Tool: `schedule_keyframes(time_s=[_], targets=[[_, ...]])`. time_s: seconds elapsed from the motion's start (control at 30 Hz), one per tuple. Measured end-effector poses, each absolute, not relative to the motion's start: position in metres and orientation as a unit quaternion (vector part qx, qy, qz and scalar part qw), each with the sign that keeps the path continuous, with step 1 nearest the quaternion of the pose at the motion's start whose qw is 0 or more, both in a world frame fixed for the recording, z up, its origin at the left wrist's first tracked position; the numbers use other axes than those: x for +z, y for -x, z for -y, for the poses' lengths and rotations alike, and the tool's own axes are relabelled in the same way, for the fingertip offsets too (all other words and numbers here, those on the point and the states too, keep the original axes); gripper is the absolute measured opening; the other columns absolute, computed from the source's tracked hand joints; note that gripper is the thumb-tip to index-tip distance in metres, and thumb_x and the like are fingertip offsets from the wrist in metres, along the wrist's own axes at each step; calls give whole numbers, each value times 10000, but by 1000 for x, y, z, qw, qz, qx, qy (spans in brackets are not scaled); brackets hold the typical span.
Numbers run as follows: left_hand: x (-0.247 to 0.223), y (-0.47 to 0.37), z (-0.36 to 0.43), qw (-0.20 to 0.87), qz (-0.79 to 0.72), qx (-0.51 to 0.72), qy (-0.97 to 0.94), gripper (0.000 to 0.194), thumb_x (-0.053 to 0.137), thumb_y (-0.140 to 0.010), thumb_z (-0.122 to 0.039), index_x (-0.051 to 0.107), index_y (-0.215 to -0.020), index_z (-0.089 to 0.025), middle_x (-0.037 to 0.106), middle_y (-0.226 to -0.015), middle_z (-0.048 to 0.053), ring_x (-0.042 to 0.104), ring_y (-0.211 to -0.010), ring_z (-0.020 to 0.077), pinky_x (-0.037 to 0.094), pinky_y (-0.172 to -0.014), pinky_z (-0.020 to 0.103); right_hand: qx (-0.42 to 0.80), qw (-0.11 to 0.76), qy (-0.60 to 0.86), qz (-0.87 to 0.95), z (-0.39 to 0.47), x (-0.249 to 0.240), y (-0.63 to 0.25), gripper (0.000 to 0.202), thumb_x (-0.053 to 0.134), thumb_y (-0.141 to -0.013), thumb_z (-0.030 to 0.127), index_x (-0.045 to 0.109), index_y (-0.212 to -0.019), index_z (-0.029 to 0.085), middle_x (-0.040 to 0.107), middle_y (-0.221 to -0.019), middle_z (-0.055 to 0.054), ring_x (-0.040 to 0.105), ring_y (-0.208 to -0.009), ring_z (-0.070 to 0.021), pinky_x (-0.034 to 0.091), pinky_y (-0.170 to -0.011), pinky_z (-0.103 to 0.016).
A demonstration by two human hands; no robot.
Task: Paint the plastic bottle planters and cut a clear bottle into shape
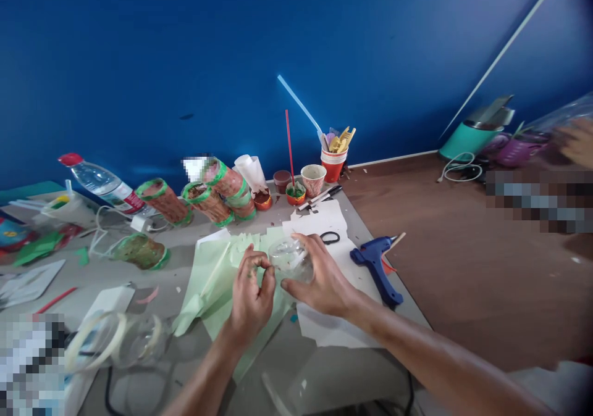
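Note:
My right hand (327,280) curves its thumb and fingers around a clear, round plastic cup-like piece (288,257), holding it tilted above the papers. Close by its left edge, my left hand (254,289) has thumb and forefinger pinched together, with dark smudges on the fingers. Whether that pinch grips the plastic edge or some small thing cannot be made out. Beneath both hands lie light green paper sheets (215,262) and white paper (319,329). A blue glue gun (380,271) rests to the right of my right hand, near a black-handled loop (330,238).
Brown-and-green decorated tubes (167,201) stand at the back, beside a water bottle (109,184). Paint cups (295,192) and a red cup of plastic cutlery (333,164) are behind. Tape rolls (99,342) lie front left. Another person's hand (579,141) shows far right.

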State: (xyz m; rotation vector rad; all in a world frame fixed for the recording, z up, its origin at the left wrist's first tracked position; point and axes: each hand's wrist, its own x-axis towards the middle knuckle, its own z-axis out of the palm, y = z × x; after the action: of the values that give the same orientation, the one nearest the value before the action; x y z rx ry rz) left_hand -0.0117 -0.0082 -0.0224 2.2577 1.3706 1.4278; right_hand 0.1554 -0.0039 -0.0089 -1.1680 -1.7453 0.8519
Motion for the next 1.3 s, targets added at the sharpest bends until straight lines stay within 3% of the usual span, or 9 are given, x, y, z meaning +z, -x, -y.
schedule_keyframes(time_s=[0.23,0.33,0.43,0.67,0.83,1.07,1.3], targets=[[-27,14,4,-1,-448,473,-759,115,485,-840,-127,435,-849,-230,487,-754,-20,566,-775,160,467,-972,446,330,425,477,695,5,-6,-152,540,656,-637,199,480,-1147,165,512,-1045,-101,517,-1024,-270,464,-909,-442],[-26,14,4,16,-463,481,-744,117,479,-841,-124,439,-816,-231,491,-761,-7,574,-791,171,508,-896,413,344,410,497,683,5,-3,-153,585,664,-629,221,475,-1178,153,511,-1062,-108,515,-1038,-282,462,-913,-452],[-26,12,6,65,-457,498,-734,114,476,-854,-119,454,-826,-227,500,-797,2,567,-805,164,497,-919,424,356,403,498,680,6,-1,-155,596,657,-633,225,475,-1196,151,511,-1067,-109,518,-1043,-280,458,-922,-446],[-23,10,14,109,-411,535,-730,215,460,-900,-165,503,-1106,-212,541,-899,38,563,-892,177,407,-1022,501,365,418,484,677,6,-1,-160,627,650,-655,243,448,-1239,135,509,-1087,-123,503,-1073,-281,443,-942,-437],[-23,10,13,33,-427,512,-744,238,584,-841,-136,558,-1063,-219,566,-901,20,579,-864,161,413,-1036,504,360,403,493,682,6,-1,-161,626,657,-691,264,423,-1262,159,499,-1140,-129,487,-1108,-289,439,-943,-457],[-17,11,11,-33,-427,500,-753,157,580,-820,-85,584,-904,-217,578,-777,-19,600,-760,142,453,-999,494,310,409,478,713,9,-4,-157,674,664,-686,235,364,-1284,152,481,-1149,-141,471,-1130,-303,420,-980,-486],[-15,11,10,-30,-403,475,-782,228,570,-782,-17,533,-884,-218,550,-767,-12,574,-768,145,516,-884,367,289,402,432,754,7,-8,-162,723,676,-686,224,320,-1307,124,452,-1177,-167,459,-1147,-308,418,-997,-489]])
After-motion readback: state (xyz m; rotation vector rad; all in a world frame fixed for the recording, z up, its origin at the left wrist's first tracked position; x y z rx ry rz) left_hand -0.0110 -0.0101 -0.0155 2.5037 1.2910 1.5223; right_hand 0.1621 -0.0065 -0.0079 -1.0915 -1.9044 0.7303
